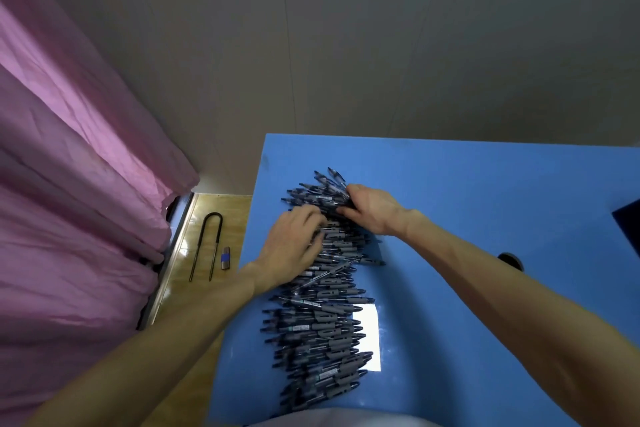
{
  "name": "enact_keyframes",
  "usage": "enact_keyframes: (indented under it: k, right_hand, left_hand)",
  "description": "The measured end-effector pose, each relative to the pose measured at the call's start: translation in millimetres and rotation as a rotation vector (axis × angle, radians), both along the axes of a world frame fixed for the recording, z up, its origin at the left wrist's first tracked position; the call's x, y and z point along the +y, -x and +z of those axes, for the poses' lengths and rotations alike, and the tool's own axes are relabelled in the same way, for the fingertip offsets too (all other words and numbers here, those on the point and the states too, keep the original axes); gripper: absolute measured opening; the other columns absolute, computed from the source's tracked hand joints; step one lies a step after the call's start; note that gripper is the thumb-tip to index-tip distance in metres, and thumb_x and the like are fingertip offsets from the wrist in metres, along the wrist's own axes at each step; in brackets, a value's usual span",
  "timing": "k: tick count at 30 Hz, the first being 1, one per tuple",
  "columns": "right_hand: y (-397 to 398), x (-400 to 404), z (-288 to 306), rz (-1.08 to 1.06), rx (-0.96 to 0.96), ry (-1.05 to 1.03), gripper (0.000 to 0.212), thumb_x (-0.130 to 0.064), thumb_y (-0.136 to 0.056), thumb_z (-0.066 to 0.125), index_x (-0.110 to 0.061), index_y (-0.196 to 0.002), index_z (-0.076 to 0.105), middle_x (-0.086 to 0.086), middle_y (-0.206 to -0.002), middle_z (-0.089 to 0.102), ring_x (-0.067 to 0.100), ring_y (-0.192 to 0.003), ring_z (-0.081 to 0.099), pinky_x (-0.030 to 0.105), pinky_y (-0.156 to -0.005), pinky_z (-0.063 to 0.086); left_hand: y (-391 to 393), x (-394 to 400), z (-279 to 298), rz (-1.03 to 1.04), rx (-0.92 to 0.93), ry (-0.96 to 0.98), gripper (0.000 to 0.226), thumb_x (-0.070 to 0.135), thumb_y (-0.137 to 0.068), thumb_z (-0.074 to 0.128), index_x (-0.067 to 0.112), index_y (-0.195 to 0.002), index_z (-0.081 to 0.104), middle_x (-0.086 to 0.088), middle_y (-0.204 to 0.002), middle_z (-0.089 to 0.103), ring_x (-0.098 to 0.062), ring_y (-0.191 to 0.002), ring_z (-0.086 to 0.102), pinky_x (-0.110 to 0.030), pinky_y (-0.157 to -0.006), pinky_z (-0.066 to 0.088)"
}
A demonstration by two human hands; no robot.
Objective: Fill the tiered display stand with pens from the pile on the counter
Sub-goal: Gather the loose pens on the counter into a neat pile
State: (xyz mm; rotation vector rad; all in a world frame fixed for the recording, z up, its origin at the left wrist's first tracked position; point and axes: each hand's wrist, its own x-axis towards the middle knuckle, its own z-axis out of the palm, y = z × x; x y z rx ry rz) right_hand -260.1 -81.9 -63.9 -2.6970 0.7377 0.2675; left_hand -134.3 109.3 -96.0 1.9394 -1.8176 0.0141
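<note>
From my head camera I look down on a blue table (pixel 467 204) with a long pile of pens (pixel 325 315) running from near my body toward the far edge. The pens are dark with grey grips, and most lie crosswise in the heap, stacked over one another. My left hand (pixel 294 243) lies palm down on the upper middle of the pile, fingers spread and pressing flat on the pens, open rather than closed around any of them. My right hand (pixel 372 208) is at the far end of the pile, its fingers curled down into the pens and gathered around a small bunch of them; how many it grips I cannot tell. The two hands are close together, the fingertips nearly meeting over the heap. A pale rectangle of reflected light (pixel 369 336) sits on the table just beside the pile's right edge. At the table's right edge a dark object (pixel 628 218) is cut off by the frame. Left of the table, on a wooden floor (pixel 207 218), lie a black U-shaped bar (pixel 206 246) and a small blue-banded item (pixel 225 257), next to a pink curtain (pixel 69 184).
</note>
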Motion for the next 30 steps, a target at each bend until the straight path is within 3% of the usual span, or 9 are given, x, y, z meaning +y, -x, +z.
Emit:
enact_keyframes:
  k: [3,5,7,10,15,24,27,30]
  right_hand:
    - [3,16,6,0.058,-0.016,0.008,0.036,-0.044,-0.103,0.049,-0.010,-0.116,0.049,0.011,-0.119,0.061,0.031,-0.102,0.060,0.038,-0.081,0.046]
    - [6,28,7,0.086,-0.018,0.027,0.037,-0.045,-0.103,0.049,-0.011,-0.117,0.049,0.010,-0.119,0.061,0.030,-0.103,0.060,0.039,-0.083,0.048]
    - [8,39,4,0.118,-0.025,0.068,0.036,-0.047,-0.102,0.049,-0.012,-0.113,0.050,0.009,-0.115,0.062,0.028,-0.099,0.061,0.039,-0.083,0.050]
    - [8,54,-4,0.176,-0.054,0.162,0.037,-0.050,-0.100,0.053,-0.014,-0.108,0.050,0.006,-0.109,0.062,0.027,-0.094,0.062,0.041,-0.081,0.053]
    - [11,66,-17,0.211,-0.062,0.236,0.054,-0.064,-0.092,0.055,-0.014,-0.112,0.052,0.005,-0.109,0.056,0.025,-0.091,0.059,0.042,-0.077,0.052]
    - [23,63,-22,0.276,-0.134,0.281,0.077,-0.081,-0.085,0.046,-0.019,-0.130,0.058,-0.001,-0.115,0.053,0.019,-0.102,0.053,0.038,-0.085,0.051]
    - [24,58,-20,0.220,-0.236,0.226,0.074,-0.082,-0.088,0.037,-0.022,-0.122,0.064,-0.004,-0.111,0.055,0.017,-0.101,0.053,0.035,-0.089,0.047]
    - [13,41,-12,0.017,-0.346,0.168,0.057,-0.066,-0.098,0.039,-0.019,-0.118,0.065,-0.002,-0.107,0.058,0.019,-0.101,0.055,0.037,-0.087,0.047]
  left_hand:
    - [-11,9,3,0.245,0.092,0.059,0.018,0.019,-0.098,0.060,0.012,-0.114,0.056,-0.002,-0.121,0.054,-0.016,-0.107,0.050,-0.037,-0.092,0.048]
    - [-19,12,1,0.350,0.181,0.054,0.024,0.024,-0.102,0.056,0.010,-0.121,0.052,-0.005,-0.132,0.050,-0.020,-0.122,0.047,-0.038,-0.103,0.043]
    - [-23,12,-1,0.414,0.367,-0.050,0.041,0.036,-0.107,0.046,0.010,-0.138,0.045,-0.007,-0.151,0.039,-0.022,-0.140,0.037,-0.041,-0.115,0.034]
    - [-25,13,-6,0.417,0.608,-0.320,0.071,0.059,-0.105,0.027,0.017,-0.161,0.017,-0.001,-0.170,0.010,-0.017,-0.156,0.012,-0.041,-0.126,0.016]
    - [-16,22,-17,0.361,0.641,-0.428,0.077,0.067,-0.102,0.021,0.026,-0.164,0.003,0.008,-0.171,-0.004,-0.010,-0.157,0.001,-0.040,-0.126,0.011]
    - [-14,27,-26,0.373,0.652,-0.356,0.078,0.068,-0.102,0.022,0.023,-0.164,0.007,0.005,-0.171,0.009,-0.014,-0.156,0.012,-0.045,-0.126,0.019]
    - [-11,25,-27,0.375,0.677,-0.307,0.077,0.065,-0.103,0.025,0.022,-0.164,0.007,0.005,-0.171,0.009,-0.013,-0.156,0.011,-0.041,-0.127,0.017]
    - [-7,19,-26,0.349,0.673,-0.294,0.079,0.065,-0.102,0.027,0.021,-0.164,0.005,0.005,-0.171,0.006,-0.011,-0.156,0.008,-0.040,-0.128,0.014]
